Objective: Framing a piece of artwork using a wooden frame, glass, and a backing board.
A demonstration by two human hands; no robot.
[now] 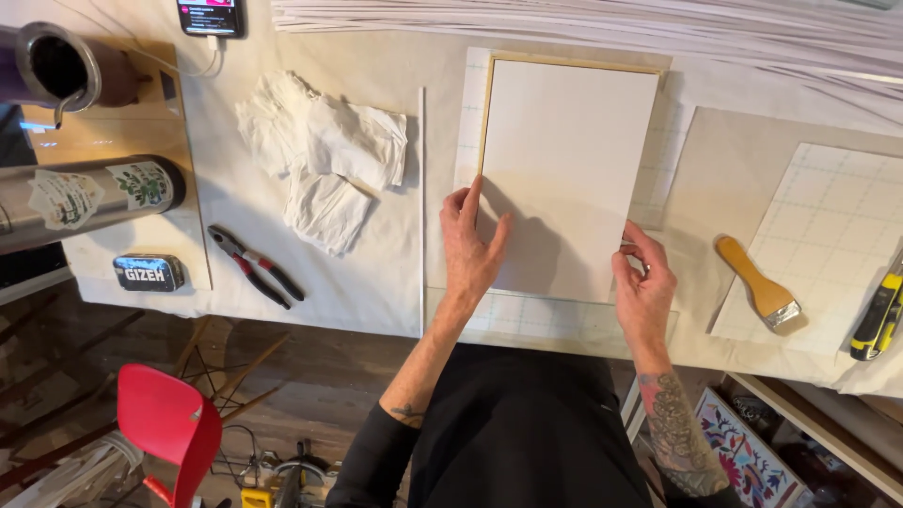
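A white sheet (pixel 564 160) lies over a thin wooden frame (pixel 574 64) on a gridded mat (pixel 555 318) on the cloth-covered table. My left hand (pixel 473 246) rests flat on the sheet's left edge, fingers apart. My right hand (pixel 642 282) pinches the sheet's lower right edge between thumb and fingers. Only the frame's top and left rim show around the sheet.
Crumpled white cloths (pixel 324 160) and red-handled pliers (pixel 256 266) lie to the left, beside a thin white rod (pixel 421 207). A wooden brush (pixel 757 282) and a yellow utility knife (pixel 878 315) lie on the right. Metal flasks (pixel 85 198), a small tin (pixel 149 273), a phone (pixel 212 16) and a red chair (pixel 169 428) are at left.
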